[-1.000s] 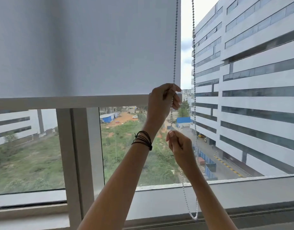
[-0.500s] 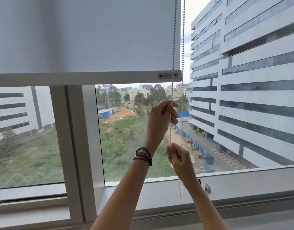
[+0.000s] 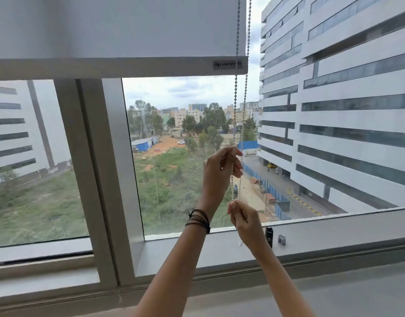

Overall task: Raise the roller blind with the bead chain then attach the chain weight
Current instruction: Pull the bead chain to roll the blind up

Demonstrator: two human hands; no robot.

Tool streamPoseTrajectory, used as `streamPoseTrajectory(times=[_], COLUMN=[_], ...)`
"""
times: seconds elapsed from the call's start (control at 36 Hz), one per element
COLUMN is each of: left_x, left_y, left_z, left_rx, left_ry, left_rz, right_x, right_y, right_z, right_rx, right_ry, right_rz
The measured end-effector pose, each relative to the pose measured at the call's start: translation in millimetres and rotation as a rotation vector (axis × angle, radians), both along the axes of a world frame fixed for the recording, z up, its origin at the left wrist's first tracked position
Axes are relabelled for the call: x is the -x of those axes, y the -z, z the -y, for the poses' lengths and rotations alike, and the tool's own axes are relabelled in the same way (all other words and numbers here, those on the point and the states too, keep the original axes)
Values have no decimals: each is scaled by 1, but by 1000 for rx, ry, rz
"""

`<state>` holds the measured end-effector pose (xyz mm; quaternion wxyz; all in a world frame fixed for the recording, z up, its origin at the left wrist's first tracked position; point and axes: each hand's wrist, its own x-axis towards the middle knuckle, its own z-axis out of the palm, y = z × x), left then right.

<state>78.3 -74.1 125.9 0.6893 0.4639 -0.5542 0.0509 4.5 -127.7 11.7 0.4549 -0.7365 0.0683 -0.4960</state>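
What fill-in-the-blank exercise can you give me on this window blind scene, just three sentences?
1. On the bead chain, the left hand pinches ____ the right hand.
2. The black cord bracelet is on the ____ wrist.
3. The label sits at the bottom rail's ____ end.
Missing words: above; left; right.

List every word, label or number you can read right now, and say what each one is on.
"asianpaints", after an "ap" logo, slightly blurred: grey label at the right end of the bottom bar of the roller blind.
Black cylinder on the window sill: any print is too small to read.
Nothing else is legible.
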Motion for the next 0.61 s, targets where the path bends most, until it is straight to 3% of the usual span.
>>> streamPoseTrajectory(times=[0.61], left_x=[3], left_y=[25], left_z=[-5], left_rx=[-36], left_ry=[2], left_rz=[-29], right_x=[0], right_y=[25], right_z=[-20], right_rx=[-76], right_ry=[8], right_rz=[-23])
